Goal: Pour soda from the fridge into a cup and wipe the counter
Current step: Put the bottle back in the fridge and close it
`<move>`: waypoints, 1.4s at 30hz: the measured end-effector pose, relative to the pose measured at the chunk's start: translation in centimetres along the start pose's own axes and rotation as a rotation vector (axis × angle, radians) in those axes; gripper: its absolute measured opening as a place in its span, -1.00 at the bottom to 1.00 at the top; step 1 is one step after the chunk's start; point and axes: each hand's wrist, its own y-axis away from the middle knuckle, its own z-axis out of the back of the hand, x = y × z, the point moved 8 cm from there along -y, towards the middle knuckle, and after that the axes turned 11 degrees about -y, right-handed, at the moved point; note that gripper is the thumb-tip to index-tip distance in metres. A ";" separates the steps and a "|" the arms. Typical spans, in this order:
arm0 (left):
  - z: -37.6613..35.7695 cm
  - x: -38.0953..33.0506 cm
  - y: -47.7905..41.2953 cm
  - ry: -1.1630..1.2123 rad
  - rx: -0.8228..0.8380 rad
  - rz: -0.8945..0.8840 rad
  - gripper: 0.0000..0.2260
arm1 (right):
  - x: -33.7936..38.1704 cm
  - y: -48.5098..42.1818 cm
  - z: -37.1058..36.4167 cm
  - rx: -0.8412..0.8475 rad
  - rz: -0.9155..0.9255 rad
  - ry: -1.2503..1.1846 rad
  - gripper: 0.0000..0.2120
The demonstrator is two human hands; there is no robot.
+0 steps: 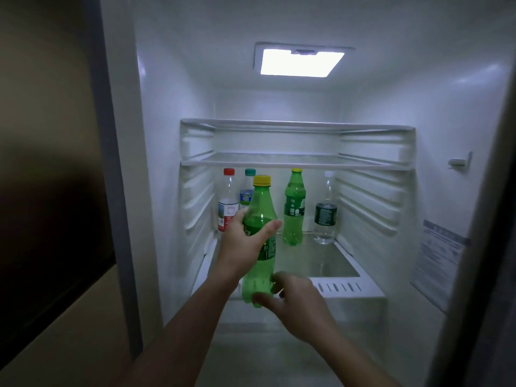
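Note:
A green soda bottle [261, 208] with a yellow cap is held upright in front of the open fridge's glass shelf [329, 263]. My left hand [243, 247] is wrapped around its labelled middle. My right hand [296, 300] touches the bottle's base with thumb and fingers curled round it from the right. A second green soda bottle [293, 208] stands further back on the same shelf.
At the shelf's back left stand a red-capped clear bottle [227, 202] and a teal-capped one [248, 188]; a clear dark-labelled water bottle [325, 213] is at the right. An upper shelf [293, 160] sits just above the caps. The fridge's left wall [156, 191] is close.

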 end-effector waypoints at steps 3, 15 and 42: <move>-0.1 0.5 -2.4 -0.041 -0.026 0.021 -0.58 | -0.5 -2.9 -0.6 0.014 -0.004 -0.015 -0.56; 0.2 4.9 -10.4 -0.170 -0.230 0.058 -0.56 | -2.9 -13.0 -5.0 0.085 0.001 -0.090 -0.53; 0.9 9.4 -9.6 -0.374 -0.227 0.165 -0.13 | -3.3 -14.5 -6.0 0.107 0.000 -0.043 -0.29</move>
